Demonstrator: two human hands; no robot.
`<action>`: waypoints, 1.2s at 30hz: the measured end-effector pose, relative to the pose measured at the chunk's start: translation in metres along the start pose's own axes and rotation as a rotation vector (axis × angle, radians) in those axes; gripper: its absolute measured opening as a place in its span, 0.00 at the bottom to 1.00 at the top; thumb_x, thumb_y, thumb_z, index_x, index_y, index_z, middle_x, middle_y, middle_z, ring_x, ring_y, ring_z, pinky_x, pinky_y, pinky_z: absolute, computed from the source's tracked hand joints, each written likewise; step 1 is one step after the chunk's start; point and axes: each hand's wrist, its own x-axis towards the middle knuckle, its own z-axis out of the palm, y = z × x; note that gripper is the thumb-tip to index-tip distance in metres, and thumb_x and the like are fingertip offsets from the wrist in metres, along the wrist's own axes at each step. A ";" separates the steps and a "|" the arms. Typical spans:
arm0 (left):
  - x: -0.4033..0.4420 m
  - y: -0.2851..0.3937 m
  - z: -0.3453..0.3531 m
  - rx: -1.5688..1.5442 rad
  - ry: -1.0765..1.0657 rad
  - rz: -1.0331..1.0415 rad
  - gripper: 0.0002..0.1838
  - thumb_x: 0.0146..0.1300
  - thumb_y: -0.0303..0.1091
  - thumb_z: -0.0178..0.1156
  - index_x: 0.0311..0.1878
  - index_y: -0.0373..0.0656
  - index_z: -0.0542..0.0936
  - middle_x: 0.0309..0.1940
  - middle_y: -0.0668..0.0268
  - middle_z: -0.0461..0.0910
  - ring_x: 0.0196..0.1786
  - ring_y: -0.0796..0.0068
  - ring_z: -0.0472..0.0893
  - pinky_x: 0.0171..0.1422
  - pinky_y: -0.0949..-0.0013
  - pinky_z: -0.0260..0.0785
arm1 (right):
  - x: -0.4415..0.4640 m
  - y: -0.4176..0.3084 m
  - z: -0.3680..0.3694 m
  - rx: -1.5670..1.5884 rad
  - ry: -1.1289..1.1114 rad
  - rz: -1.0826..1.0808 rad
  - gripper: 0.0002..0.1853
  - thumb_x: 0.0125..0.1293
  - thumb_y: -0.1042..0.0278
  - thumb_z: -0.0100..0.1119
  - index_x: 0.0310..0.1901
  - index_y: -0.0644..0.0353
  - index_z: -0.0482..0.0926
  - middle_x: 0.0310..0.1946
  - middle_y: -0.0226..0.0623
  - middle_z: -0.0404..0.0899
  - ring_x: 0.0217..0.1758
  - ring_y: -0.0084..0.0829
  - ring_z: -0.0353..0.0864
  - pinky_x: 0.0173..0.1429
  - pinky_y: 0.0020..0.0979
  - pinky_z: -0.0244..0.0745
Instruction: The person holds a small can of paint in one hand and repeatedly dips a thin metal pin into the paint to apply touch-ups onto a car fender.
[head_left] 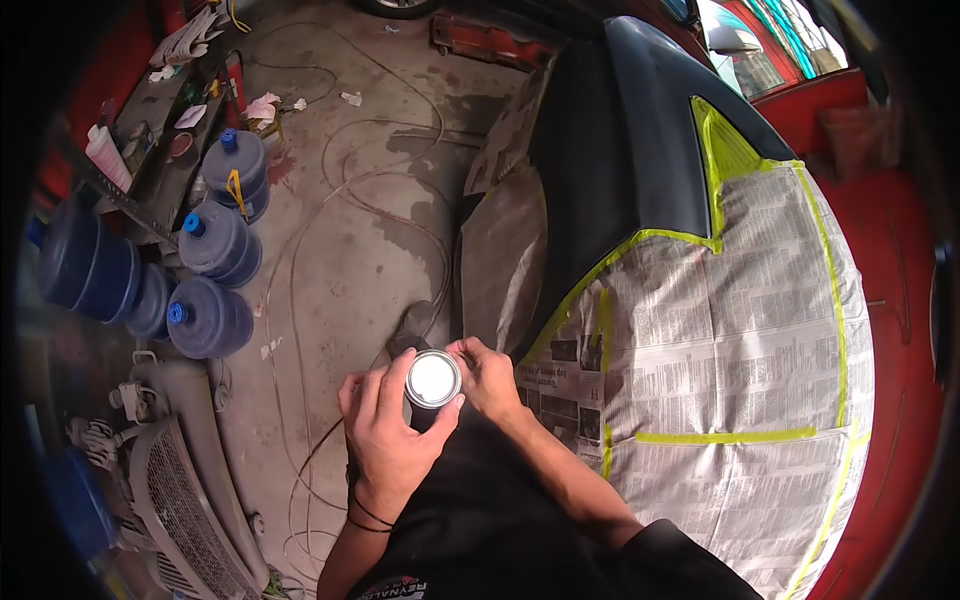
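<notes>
A small round metal can (434, 379) with a pale, bright top is in front of my body. My left hand (393, 408) is wrapped round its side, with the thumb at the lower right of the rim. My right hand (486, 378) is at the can's right edge, its fingers bent together near the rim; whether they hold anything small is hidden. Just beyond and to the right is a dark car panel (640, 130), bordered by yellow-green tape (725, 437) and newspaper sheets (715, 350).
Several large blue water bottles (215, 245) stand on the left of the concrete floor (330, 230). A thin hose (295, 245) loops across it. A car grille (190, 500) lies at the lower left, below a cluttered bench (150, 130).
</notes>
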 end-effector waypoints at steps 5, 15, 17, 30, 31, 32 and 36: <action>-0.011 -0.005 0.015 -0.045 -0.015 0.017 0.39 0.56 0.37 0.92 0.72 0.40 0.89 0.54 0.61 0.91 0.56 0.53 0.88 0.74 0.47 0.74 | -0.013 0.016 -0.009 0.042 0.123 -0.005 0.12 0.86 0.62 0.76 0.56 0.63 0.92 0.36 0.43 0.94 0.30 0.28 0.84 0.41 0.36 0.83; 0.099 0.004 0.086 -0.110 0.002 0.180 0.38 0.56 0.39 0.92 0.71 0.42 0.89 0.54 0.63 0.91 0.55 0.53 0.88 0.72 0.49 0.74 | 0.061 -0.072 -0.151 0.047 0.313 -0.205 0.08 0.84 0.69 0.77 0.55 0.65 0.93 0.50 0.37 0.97 0.50 0.24 0.93 0.57 0.30 0.87; 0.141 0.008 0.109 -0.119 0.007 0.236 0.38 0.56 0.40 0.92 0.71 0.42 0.89 0.54 0.63 0.91 0.55 0.53 0.88 0.71 0.50 0.74 | 0.085 -0.092 -0.174 0.043 0.333 -0.251 0.07 0.84 0.70 0.77 0.54 0.65 0.93 0.55 0.38 0.97 0.51 0.26 0.93 0.58 0.30 0.87; 0.367 0.036 0.254 -0.173 0.079 0.357 0.35 0.56 0.41 0.91 0.67 0.43 0.90 0.52 0.63 0.93 0.54 0.54 0.91 0.68 0.51 0.75 | 0.284 -0.116 -0.273 -0.086 0.550 -0.380 0.09 0.82 0.67 0.77 0.53 0.65 0.92 0.56 0.43 0.96 0.53 0.40 0.95 0.60 0.37 0.88; 0.378 0.038 0.264 -0.180 0.081 0.361 0.35 0.56 0.42 0.91 0.67 0.43 0.90 0.52 0.63 0.93 0.54 0.54 0.91 0.68 0.51 0.75 | 0.295 -0.115 -0.278 -0.105 0.550 -0.376 0.10 0.82 0.67 0.77 0.52 0.65 0.92 0.57 0.43 0.96 0.53 0.41 0.96 0.60 0.38 0.89; 0.390 0.039 0.274 -0.185 0.084 0.364 0.35 0.56 0.42 0.91 0.66 0.43 0.90 0.52 0.63 0.93 0.53 0.54 0.91 0.68 0.51 0.75 | 0.307 -0.112 -0.284 -0.135 0.553 -0.382 0.10 0.81 0.66 0.76 0.52 0.65 0.93 0.59 0.43 0.96 0.57 0.45 0.96 0.63 0.41 0.89; 0.423 0.035 0.306 -0.196 0.030 0.359 0.38 0.56 0.44 0.91 0.68 0.44 0.88 0.53 0.61 0.89 0.55 0.56 0.90 0.76 0.47 0.73 | 0.344 -0.113 -0.301 -0.270 0.536 -0.338 0.10 0.79 0.65 0.75 0.50 0.64 0.94 0.63 0.44 0.94 0.64 0.48 0.93 0.69 0.46 0.87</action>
